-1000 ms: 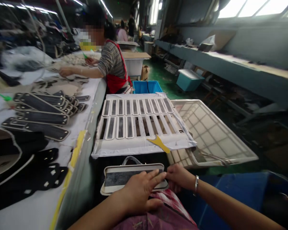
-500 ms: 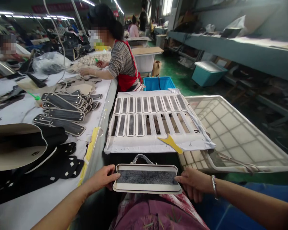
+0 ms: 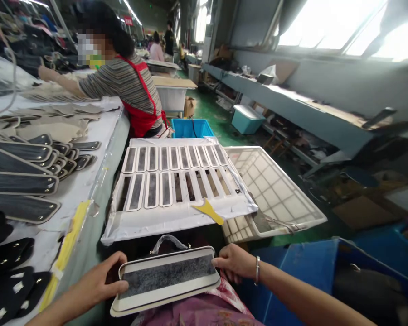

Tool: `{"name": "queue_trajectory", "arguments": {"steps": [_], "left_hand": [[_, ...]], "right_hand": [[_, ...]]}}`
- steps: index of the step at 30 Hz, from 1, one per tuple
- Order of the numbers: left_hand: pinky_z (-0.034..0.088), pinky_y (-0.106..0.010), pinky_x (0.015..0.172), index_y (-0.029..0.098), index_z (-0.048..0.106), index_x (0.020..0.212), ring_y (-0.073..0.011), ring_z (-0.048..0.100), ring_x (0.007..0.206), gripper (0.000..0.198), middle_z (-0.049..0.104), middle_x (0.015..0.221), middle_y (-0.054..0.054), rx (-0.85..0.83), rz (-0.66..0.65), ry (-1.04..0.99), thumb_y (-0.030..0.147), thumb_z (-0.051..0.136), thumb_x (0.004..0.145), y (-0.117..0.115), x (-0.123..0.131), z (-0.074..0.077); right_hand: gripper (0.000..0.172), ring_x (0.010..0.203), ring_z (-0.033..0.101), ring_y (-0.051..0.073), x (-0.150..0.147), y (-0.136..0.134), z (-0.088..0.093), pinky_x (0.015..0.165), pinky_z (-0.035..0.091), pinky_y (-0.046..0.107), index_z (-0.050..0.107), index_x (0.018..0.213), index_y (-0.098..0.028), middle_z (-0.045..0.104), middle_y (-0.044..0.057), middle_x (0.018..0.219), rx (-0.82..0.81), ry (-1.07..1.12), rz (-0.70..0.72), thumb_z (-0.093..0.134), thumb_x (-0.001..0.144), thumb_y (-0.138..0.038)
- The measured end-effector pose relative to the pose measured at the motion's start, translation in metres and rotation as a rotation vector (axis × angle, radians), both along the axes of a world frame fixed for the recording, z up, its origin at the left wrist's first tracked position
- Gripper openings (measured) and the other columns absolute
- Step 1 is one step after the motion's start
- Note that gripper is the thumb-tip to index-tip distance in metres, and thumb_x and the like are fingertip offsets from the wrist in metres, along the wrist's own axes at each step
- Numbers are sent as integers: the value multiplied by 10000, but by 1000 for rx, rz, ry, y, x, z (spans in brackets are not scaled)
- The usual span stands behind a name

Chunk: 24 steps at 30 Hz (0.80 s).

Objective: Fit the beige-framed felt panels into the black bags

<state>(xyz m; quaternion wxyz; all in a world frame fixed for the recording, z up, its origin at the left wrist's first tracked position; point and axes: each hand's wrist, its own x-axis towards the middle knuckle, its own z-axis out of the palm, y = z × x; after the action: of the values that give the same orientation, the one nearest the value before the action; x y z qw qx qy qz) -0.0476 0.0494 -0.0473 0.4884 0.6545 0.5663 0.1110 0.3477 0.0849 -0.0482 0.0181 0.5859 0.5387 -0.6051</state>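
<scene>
A cream handbag (image 3: pixel 169 275) with a dark rough panel along its face lies tilted over my lap, its left end lower and nearer me. Its handle (image 3: pixel 168 243), wrapped in clear plastic, stands up at the far side. My left hand (image 3: pixel 110 276) grips the left end, thumb on the face and fingers behind the edge. At the right end my right hand (image 3: pixel 234 262) holds on with the thumb pressed to the panel; its other fingers are curled and partly hidden. Just beyond lies a white rack (image 3: pixel 129 224) bearing rows of dark cream-edged strips (image 3: pixel 152 190).
On the rack rests a yellow fork-shaped tool (image 3: pixel 209 211). A white grid crate (image 3: pixel 285 190) stands behind it to the right. Dark riveted strips (image 3: pixel 20 183) are piled on the left table (image 3: pixel 98 176). A co-worker in a red apron (image 3: pixel 144 120) sits ahead. Blue bins (image 3: pixel 292 267) are at right.
My view has turned right, so the surroundings sit further left. The handbag has tilted, its left end now lower and closer to me. Both hands have stayed at its ends.
</scene>
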Motion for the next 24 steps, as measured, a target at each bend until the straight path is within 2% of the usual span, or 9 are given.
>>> {"name": "queue_trajectory", "arguments": {"steps": [2, 3, 4, 6, 7, 9, 14, 19, 24], "left_hand": [[391, -362, 978, 237, 446, 1227, -235, 513, 1113, 481, 554, 1234, -42, 157, -45, 72, 440, 532, 800, 11, 28, 15], [348, -360, 1015, 237, 428, 1260, -228, 478, 1162, 464, 515, 1288, -46, 230, -114, 94, 394, 496, 828, 17, 47, 23], [350, -342, 1009, 233, 456, 1246, -217, 487, 1155, 420, 523, 1283, -44, 270, -233, 87, 343, 470, 841, 23, 69, 29], [417, -290, 915, 221, 545, 1151, -189, 571, 1025, 330, 620, 1138, -33, 268, -457, 60, 254, 426, 844, 36, 111, 38], [442, -268, 849, 215, 594, 1061, -177, 604, 936, 290, 661, 1026, -24, 265, -517, 64, 223, 401, 845, 41, 129, 40], [447, -233, 751, 202, 631, 927, -157, 622, 811, 266, 680, 867, -7, 254, -585, 75, 190, 379, 841, 49, 153, 39], [423, -202, 721, 203, 623, 902, -143, 619, 796, 249, 678, 853, 9, 291, -621, 103, 146, 398, 812, 48, 162, 33], [450, -242, 743, 193, 590, 964, -181, 628, 861, 237, 678, 916, -30, 393, -616, 235, 167, 396, 829, 32, 165, 28], [478, -286, 817, 168, 565, 1079, -193, 624, 933, 284, 672, 1010, -64, 502, -643, 289, 185, 383, 861, 24, 165, 14]], "right_hand": [[338, 453, 538, 109, 1, 1, 6, 432, 425, 204, 560, 764, -147, 599, 5, 586, 349, -2, 7, 621, 734, -478], [336, 534, 564, 114, -1, 3, 11, 509, 453, 214, 569, 858, -146, 629, 24, 702, 532, 6, 29, 654, 719, -439], [341, 611, 579, 120, -3, 4, 15, 584, 464, 223, 570, 934, -149, 636, 41, 809, 686, 20, 81, 670, 718, -393], [249, 715, 583, 134, -11, 7, 21, 681, 452, 237, 589, 973, -157, 629, 53, 894, 869, 36, 256, 621, 776, -305], [176, 740, 581, 141, -15, 8, 23, 700, 442, 240, 606, 952, -160, 631, 53, 882, 910, 31, 348, 564, 819, -269], [179, 758, 579, 150, -20, 9, 23, 706, 424, 241, 630, 898, -159, 638, 50, 816, 964, -5, 497, 464, 881, -225], [268, 687, 558, 139, -20, 12, 16, 639, 387, 237, 624, 825, -139, 638, 50, 745, 1044, -112, 737, 387, 922, -216], [227, 670, 543, 127, -17, 13, 15, 624, 369, 232, 596, 753, -149, 632, 38, 729, 1060, -69, 807, 423, 891, -197], [224, 665, 548, 134, -15, 4, 17, 602, 371, 231, 596, 800, -139, 627, 56, 737, 1078, -81, 829, 400, 890, -201]]}}
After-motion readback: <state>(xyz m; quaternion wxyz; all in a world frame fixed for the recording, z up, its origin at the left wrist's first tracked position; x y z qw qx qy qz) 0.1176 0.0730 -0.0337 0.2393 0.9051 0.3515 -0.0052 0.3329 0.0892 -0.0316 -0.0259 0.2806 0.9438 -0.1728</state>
